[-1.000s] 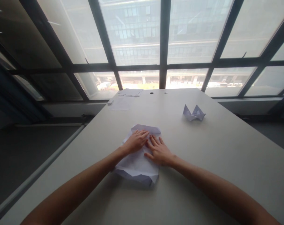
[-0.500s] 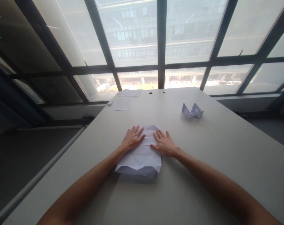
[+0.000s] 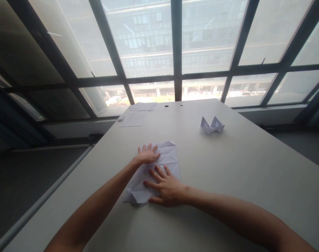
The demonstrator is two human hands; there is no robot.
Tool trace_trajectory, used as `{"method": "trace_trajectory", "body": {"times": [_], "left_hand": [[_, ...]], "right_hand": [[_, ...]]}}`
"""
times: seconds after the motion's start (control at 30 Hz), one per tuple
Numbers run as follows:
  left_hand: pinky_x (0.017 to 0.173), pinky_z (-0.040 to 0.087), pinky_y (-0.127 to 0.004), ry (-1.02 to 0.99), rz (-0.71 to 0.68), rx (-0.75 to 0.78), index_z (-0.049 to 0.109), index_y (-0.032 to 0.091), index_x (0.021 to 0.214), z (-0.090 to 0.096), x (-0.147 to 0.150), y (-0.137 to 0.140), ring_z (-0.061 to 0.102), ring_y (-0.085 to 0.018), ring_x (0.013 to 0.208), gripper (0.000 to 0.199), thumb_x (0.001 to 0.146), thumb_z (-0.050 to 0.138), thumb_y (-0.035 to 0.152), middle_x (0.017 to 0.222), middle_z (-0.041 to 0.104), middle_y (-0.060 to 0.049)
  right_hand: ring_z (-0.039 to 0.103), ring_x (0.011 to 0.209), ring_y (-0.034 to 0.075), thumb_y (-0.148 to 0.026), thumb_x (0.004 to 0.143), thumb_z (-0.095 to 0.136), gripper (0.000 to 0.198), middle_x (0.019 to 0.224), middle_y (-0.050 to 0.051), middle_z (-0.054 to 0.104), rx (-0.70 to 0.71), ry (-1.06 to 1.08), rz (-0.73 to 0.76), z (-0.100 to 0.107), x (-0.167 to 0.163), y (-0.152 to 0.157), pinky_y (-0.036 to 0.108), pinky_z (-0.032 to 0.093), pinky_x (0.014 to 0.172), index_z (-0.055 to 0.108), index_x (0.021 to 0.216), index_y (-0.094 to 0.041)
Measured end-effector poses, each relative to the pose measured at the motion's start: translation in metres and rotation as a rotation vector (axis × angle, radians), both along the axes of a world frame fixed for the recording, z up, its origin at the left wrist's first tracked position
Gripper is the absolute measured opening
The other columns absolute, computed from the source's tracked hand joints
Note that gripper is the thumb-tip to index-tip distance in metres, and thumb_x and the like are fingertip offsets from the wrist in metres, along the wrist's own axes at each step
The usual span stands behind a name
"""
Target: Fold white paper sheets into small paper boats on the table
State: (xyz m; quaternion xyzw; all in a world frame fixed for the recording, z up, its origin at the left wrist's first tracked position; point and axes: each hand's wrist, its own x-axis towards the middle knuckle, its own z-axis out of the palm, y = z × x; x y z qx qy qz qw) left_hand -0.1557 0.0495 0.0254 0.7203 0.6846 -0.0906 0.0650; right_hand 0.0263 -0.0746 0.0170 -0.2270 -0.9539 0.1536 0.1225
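Observation:
A white sheet of paper point(image 3: 168, 155), marked with crossing creases, lies on the white table in front of me. My left hand point(image 3: 148, 155) rests on its far left part, fingers spread and palm down. Across the near right part lies my right hand point(image 3: 166, 187), also flat with fingers apart. The sheet's near edge curls up at the left, and its far right corner is slightly raised. My hands cover part of the creases and the near right corner.
A folded paper piece with two upright points point(image 3: 212, 126) stands at the right. Several paper sheets point(image 3: 142, 106) lie at the far left, beside a small white object point(image 3: 121, 118). The table point(image 3: 241, 168) reaches toward large windows.
My right hand has moved from the sheet's far right side to its near part, pressing the raised near edge lower. My left hand stays at the far left. The view has shifted slightly.

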Motion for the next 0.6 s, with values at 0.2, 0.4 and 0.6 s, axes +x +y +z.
{"method": "trace_trajectory", "body": {"times": [0.2, 0.4, 0.6], "left_hand": [[0.113, 0.011, -0.062, -0.094, -0.21, 0.198, 0.031, 0.014, 0.15, -0.005, 0.069, 0.026, 0.006, -0.037, 0.147, 0.063, 0.093, 0.042, 0.038, 0.16, 0.016, -0.018], [0.113, 0.013, -0.062, -0.255, -0.249, 0.236, 0.016, 0.017, 0.154, -0.038, 0.092, 0.026, 0.004, -0.033, 0.148, 0.064, 0.099, 0.031, 0.044, 0.161, 0.013, -0.015], [0.116, 0.011, -0.056, -0.287, -0.324, 0.333, 0.027, 0.015, 0.152, -0.046, 0.083, 0.023, 0.012, -0.03, 0.148, 0.058, 0.1, 0.03, 0.042, 0.158, 0.025, -0.014]], "right_hand": [[0.007, 0.146, 0.041, -0.064, 0.092, 0.042, 0.068, 0.16, 0.014, 0.017, 0.028, 0.03, -0.023, -0.003, 0.003, 0.007, 0.064, 0.005, 0.113, 0.038, 0.148, -0.026], [0.026, 0.141, 0.036, -0.059, 0.087, 0.056, 0.072, 0.148, 0.02, 0.042, 0.072, 0.112, 0.083, -0.007, 0.006, 0.015, 0.057, 0.009, 0.116, 0.046, 0.142, -0.013], [0.066, 0.093, 0.017, -0.039, 0.097, 0.049, 0.031, 0.103, 0.004, 0.074, -0.252, 0.274, 0.164, 0.011, 0.039, 0.068, 0.027, 0.049, 0.088, 0.07, 0.11, -0.02]]}}
